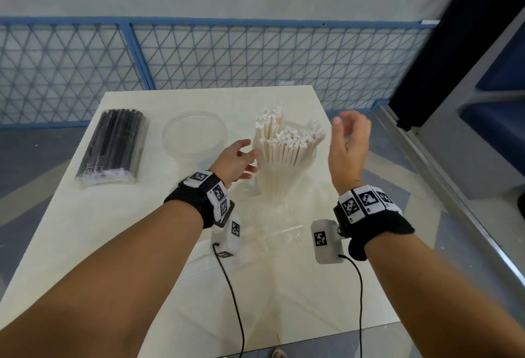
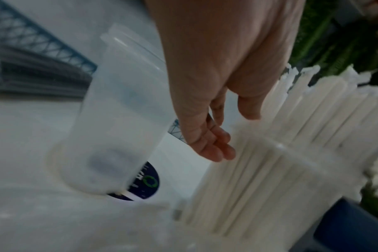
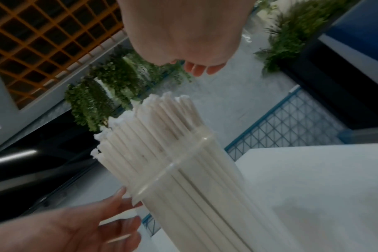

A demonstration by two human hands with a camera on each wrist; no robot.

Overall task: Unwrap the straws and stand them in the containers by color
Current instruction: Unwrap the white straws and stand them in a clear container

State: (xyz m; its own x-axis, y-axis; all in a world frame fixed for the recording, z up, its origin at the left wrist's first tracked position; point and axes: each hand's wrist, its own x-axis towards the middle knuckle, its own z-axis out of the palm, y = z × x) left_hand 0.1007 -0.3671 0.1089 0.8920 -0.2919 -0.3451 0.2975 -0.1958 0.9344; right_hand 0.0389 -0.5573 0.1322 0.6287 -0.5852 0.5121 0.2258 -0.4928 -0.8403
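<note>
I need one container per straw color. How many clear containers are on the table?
2: an empty container mid-table, right of the wrapped black straws, and a container holding the white straws, right of the empty one.

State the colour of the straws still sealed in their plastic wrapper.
Black; the wrapped straws show best in the head view.

A clear cup packed with white straws stands on the pale counter near its corner. The left hand lies just beside the cup with fingers straight, fingertips at its rim. The right hand hangs above the straws, apart from them, fingers loosely bent.
</note>
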